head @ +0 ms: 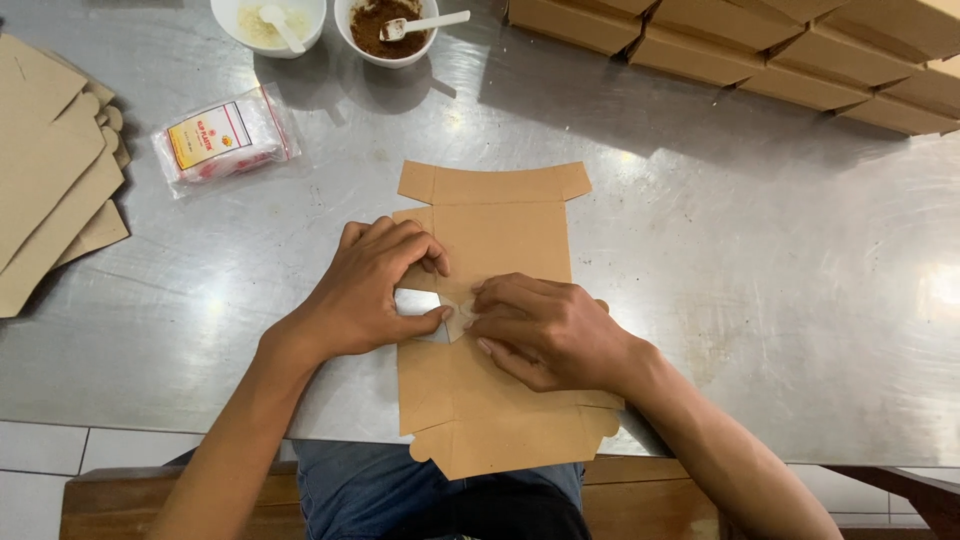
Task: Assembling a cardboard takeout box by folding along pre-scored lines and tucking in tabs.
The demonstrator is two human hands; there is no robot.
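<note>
A flat, unfolded brown cardboard box blank [505, 235] lies on the steel table [760, 260], its near end hanging over the table's front edge. It has a clear window cut-out near its middle. My left hand [370, 290] rests on the blank's left side, thumb and fingers pinching around the window's edge. My right hand [540, 330] lies flat on the blank just right of the window, fingertips pressing at the same spot. Both hands touch near the window; what lies under the fingertips is hidden.
A stack of flat cardboard blanks [50, 170] lies at the left edge. A clear plastic packet [226, 140] sits beside it. Two white bowls with spoons stand at the back, one with pale powder [268, 22], one with brown powder [385, 28]. Folded brown boxes [780, 50] line the back right.
</note>
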